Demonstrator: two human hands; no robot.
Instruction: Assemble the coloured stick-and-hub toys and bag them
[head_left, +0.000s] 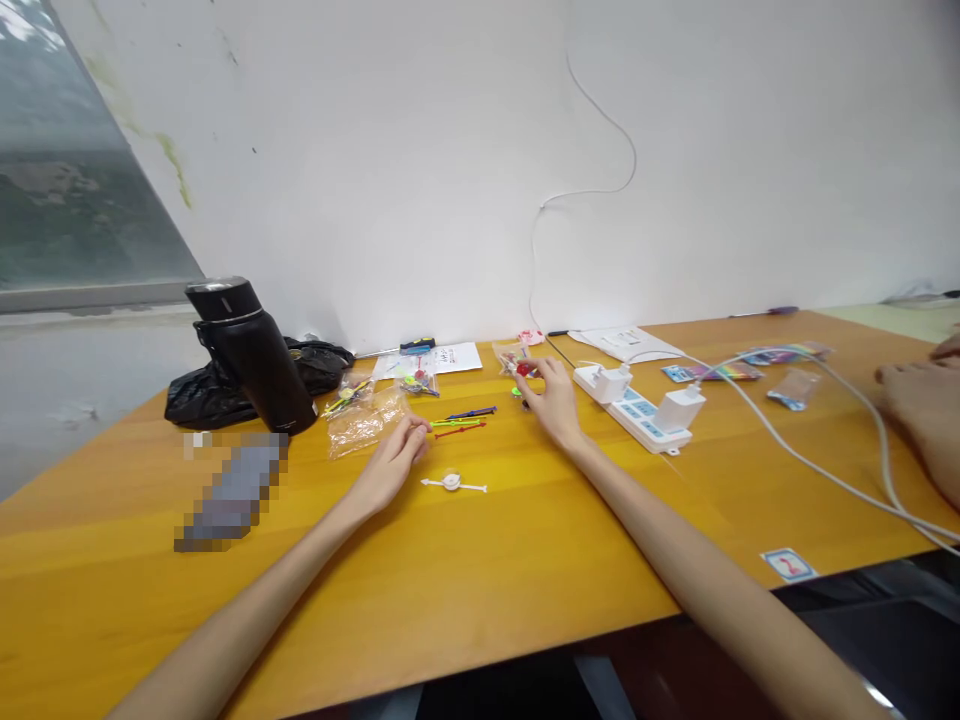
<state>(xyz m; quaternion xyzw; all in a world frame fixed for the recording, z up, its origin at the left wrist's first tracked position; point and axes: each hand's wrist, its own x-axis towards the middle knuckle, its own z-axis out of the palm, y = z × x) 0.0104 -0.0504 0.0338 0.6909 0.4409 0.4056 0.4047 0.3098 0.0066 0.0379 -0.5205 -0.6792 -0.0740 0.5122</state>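
Observation:
My left hand [394,460] rests on the wooden table [525,560], fingers curled loosely, its fingertips touching the ends of thin green, red and blue plastic sticks [461,421]. My right hand [551,395] reaches farther out, fingers pinched on a small red piece [524,369] beside a small clear bag [510,355]. A white round part with two thin white arms [452,484] lies between my forearms, touched by neither hand.
A black flask [251,352] stands at the left on a black bag [202,395]. Clear bags with coloured parts [364,415] and papers [450,357] lie behind. A white power strip [637,408] with chargers and cables sits right. Another person's hand [926,410] rests at far right.

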